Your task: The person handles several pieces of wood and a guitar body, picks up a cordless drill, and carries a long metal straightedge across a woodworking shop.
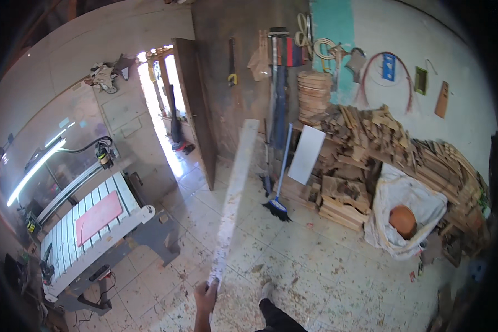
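My left hand (206, 296) comes up from the lower edge, its fingers closed around the near end of a long, narrow, pale board (232, 205). The board stretches away from me over the tiled floor, leaning slightly to the right, with its far end in front of the brown wall. Its surface looks whitish and mottled, and blurred in places. Just right of the hand, my shoe (266, 290) and dark trouser leg show on the floor. My right hand is out of the picture.
A slatted machine bed (61, 243) with a pink panel (98, 218) stands left. An open door (196, 110) is behind. A blue broom (276, 207), a white panel (307, 155), stacked wood scraps (365, 133) and a white sack (379, 221) line the right. Shavings litter the floor (310, 276).
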A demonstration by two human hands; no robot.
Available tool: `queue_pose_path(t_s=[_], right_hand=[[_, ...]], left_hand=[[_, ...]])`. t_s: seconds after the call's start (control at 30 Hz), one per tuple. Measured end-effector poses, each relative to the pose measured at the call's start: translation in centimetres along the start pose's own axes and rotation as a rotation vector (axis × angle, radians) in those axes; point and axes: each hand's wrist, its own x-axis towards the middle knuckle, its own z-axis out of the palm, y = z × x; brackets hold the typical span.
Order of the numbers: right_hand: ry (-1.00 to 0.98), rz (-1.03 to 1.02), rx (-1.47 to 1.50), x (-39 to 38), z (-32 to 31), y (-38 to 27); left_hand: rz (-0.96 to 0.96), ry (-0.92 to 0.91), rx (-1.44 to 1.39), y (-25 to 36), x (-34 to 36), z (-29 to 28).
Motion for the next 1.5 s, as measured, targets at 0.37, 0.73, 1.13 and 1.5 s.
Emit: queue_pose_path(t_s=[0.37,0.73,1.13,1.5], right_hand=[[0.127,-0.301,1.035,30.7,-20.8,-44.3],[-0.181,-1.373,1.550,7.0,-58.6,-100.0],[0.852,-1.479,1.379,20.5,-80.5,-118.4],[1.652,-1.317,0.816,29.7,-105.5,-125.2]], left_hand=[[-0.131,-0.095,-0.053,-0.1,26.5,8.1],[-0.085,-0.065,-0.338,-4.5,54.2,14.9],[0.175,-0.286,-0.012,3.5,90.0,32.5],[0.485,-0.230,-0.137,18.2,110.2,56.2]])
